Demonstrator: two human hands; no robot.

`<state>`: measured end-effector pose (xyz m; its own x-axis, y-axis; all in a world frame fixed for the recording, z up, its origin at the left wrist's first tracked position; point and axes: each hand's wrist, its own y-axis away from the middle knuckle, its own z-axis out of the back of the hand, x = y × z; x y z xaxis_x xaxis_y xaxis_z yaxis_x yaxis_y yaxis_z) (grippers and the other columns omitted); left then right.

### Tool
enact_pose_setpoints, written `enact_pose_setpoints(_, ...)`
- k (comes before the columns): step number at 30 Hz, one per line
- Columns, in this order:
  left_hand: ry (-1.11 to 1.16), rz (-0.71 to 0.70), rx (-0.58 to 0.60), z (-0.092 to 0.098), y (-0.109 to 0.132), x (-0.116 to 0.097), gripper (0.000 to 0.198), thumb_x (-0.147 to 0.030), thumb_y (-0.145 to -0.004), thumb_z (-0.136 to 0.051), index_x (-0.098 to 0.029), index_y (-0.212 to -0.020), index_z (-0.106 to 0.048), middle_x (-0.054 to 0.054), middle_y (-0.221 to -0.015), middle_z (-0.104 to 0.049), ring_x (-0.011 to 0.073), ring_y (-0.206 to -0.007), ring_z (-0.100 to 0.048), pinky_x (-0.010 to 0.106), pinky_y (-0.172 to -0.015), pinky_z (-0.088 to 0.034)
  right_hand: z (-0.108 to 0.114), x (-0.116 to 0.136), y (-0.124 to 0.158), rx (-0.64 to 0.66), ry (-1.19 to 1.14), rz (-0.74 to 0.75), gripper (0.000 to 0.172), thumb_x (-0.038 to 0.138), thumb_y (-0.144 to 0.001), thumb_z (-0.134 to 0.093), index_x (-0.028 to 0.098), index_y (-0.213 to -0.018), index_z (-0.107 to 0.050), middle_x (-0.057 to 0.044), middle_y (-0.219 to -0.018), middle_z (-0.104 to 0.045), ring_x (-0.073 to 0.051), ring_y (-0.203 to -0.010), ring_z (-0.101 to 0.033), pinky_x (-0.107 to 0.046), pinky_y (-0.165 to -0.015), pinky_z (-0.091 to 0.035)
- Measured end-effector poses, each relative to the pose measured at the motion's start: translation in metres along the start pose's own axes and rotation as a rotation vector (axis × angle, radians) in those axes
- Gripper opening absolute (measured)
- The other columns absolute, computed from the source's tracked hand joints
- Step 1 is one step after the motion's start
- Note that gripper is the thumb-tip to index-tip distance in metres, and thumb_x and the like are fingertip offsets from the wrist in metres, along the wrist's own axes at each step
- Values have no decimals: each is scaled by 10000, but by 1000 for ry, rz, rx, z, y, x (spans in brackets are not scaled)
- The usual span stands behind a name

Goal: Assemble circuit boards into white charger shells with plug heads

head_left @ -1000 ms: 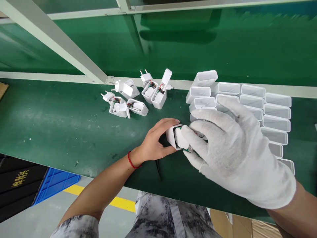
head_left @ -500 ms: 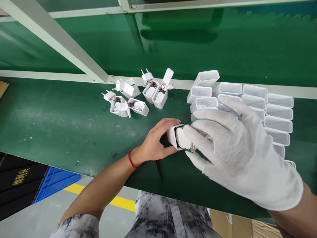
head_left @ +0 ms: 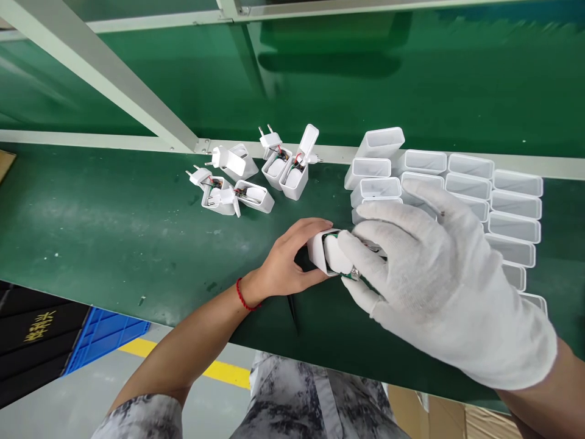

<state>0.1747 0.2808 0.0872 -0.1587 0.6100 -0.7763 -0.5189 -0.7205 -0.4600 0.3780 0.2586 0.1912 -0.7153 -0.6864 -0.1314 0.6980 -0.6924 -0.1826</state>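
Note:
Between thumb and fingers, my bare left hand (head_left: pixel 292 259) grips a white plastic charger housing (head_left: pixel 317 253), its open end turned to the right. A circuit board with a white pad (head_left: pixel 338 255) sits partly inside that opening; green board edges show around the pad. My right hand (head_left: pixel 425 268), in a white glove, pinches the board's outer end with thumb and fingertips. The glove hides part of the board. Several housings with plug heads and wired boards (head_left: pixel 256 198) stand farther back on the left.
Several open, translucent white housings (head_left: pixel 514 227) stand in rows on the right, partly behind my glove. A thin dark tool (head_left: pixel 292 314) lies near the green bench's (head_left: pixel 137 256) front edge. A pale metal post (head_left: pixel 105 73) rises at the back left. Black and blue crates (head_left: pixel 107 332) are below left.
Almost nothing differs. My right hand has shifted very slightly left with the board; my left hand and the housing stay in place.

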Motion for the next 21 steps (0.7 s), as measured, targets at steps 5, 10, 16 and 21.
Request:
enact_pose_setpoints(5,-78,-10,11,1,1,1,579,-282,-815,-751,-193,-1327,-495,147,-1242,-632,267,-1170,-619,429,-975,-553,1,3,-1,3,28,21,115,171,-832,-560,240,-842,-652,-51,-787,-586,-268,-943,-578,-514,-1022,-417)
enact_pose_setpoints(10,-49,-38,1,0,1,0,583,-290,-807,-760,-176,-1320,-506,163,-1220,-640,267,-1151,-626,413,-961,-557,0,2,-1,-4,45,37,94,203,-825,-555,230,-832,-645,-50,-756,-555,-272,-947,-577,-525,-1057,-394)
enact_pose_setpoints(16,-52,-42,7,-1,1,2,593,-256,-797,-767,-160,-1324,-511,172,-1224,-636,269,-1169,-616,418,-979,-551,-2,8,-2,8,57,14,98,175,-825,-544,218,-794,-626,-56,-753,-536,-271,-934,-584,-540,-1011,-424)
enact_pose_setpoints(21,-3,-44,7,0,0,2,588,-266,-799,-768,-148,-1316,-514,175,-1227,-626,268,-1177,-613,416,-987,-554,0,10,-4,16,20,51,152,218,-880,-524,197,-918,-670,-81,-805,-597,-339,-1086,-573,-623,-1029,-402)
